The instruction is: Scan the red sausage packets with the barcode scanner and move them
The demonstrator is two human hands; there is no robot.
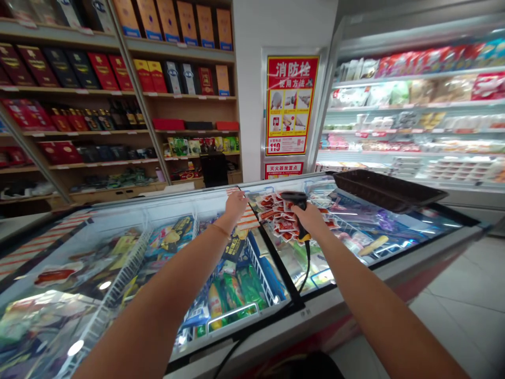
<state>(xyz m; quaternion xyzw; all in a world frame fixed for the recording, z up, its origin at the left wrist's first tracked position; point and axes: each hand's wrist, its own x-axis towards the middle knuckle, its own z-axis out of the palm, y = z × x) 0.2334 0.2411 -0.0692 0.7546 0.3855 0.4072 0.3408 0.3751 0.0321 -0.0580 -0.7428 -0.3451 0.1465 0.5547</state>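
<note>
- Red poster (293, 106), top hdr: "消防栓"; next line: "使用方法"
- Same poster, btm L: "119", under "火警电话"
- 2nd red sign (284, 169), just below poster: "灭火器放置点"
- Freezer packs (233, 288): lbls too blurry to read
- Shelf boxes (59, 67): ditto

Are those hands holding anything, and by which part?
The right hand grips a black handheld scanner by its handle. Whether the left hand holds anything cannot be told.
</note>
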